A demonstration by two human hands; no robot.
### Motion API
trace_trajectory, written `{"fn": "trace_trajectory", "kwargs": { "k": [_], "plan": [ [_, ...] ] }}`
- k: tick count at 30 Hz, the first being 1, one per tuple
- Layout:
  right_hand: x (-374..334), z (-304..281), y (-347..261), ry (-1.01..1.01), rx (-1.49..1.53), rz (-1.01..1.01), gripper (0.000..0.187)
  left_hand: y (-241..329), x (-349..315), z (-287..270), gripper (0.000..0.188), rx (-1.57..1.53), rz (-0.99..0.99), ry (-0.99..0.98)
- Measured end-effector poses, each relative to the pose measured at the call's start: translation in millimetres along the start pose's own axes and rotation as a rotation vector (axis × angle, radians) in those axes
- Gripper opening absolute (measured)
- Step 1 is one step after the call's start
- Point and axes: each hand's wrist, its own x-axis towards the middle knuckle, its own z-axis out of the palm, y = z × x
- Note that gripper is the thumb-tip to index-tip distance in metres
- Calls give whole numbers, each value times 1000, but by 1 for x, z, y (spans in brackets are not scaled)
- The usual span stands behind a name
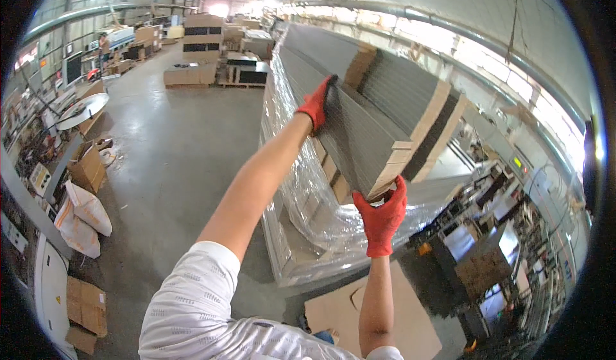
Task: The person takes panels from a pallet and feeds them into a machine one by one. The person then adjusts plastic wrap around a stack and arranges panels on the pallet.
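My left hand (pixel 317 105), in a red work glove with a dark palm, grips the left long edge of a bundle of long grey boards (pixel 359 126). Under the near end of that bundle, my right hand (pixel 383 219), gloved in red too, clasps the lower corner with its thumb and fingers around it. Pale edges show at the bundle's near end. The bundle is tilted and rests against or on a larger stack of grey boards (pixel 404 81); the exact contact is hidden. My left fingertips are partly out of sight behind the edge.
Clear plastic wrap (pixel 301 206) hangs around the stack's lower part. A flat cardboard sheet (pixel 410 308) lies on the floor by my feet. White sacks (pixel 83 219) and an open carton (pixel 86 166) stand at left. Machinery (pixel 487 257) is at right; a person (pixel 104 47) stands far off.
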Motion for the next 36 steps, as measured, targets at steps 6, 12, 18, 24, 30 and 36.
{"fn": "trace_trajectory", "kwargs": {
  "k": [6,12,18,24,30,36],
  "plan": [
    [-27,-61,10,3,46,126,85,5,44,-21,115,-128,163,-141],
    [-40,-116,-33,-10,784,652,71,8,44,-50,77,411,680,20],
    [4,-148,-57,-307,1169,959,103,48,32,-49,62,-9,249,-112],
    [40,-141,-70,-476,1058,1125,106,57,53,-57,85,-225,95,68],
    [47,-141,-65,-512,912,1085,111,55,68,-61,82,-241,-16,123],
    [34,-162,-65,-517,1093,1178,98,41,81,-66,70,-253,-27,61]
  ]
}}
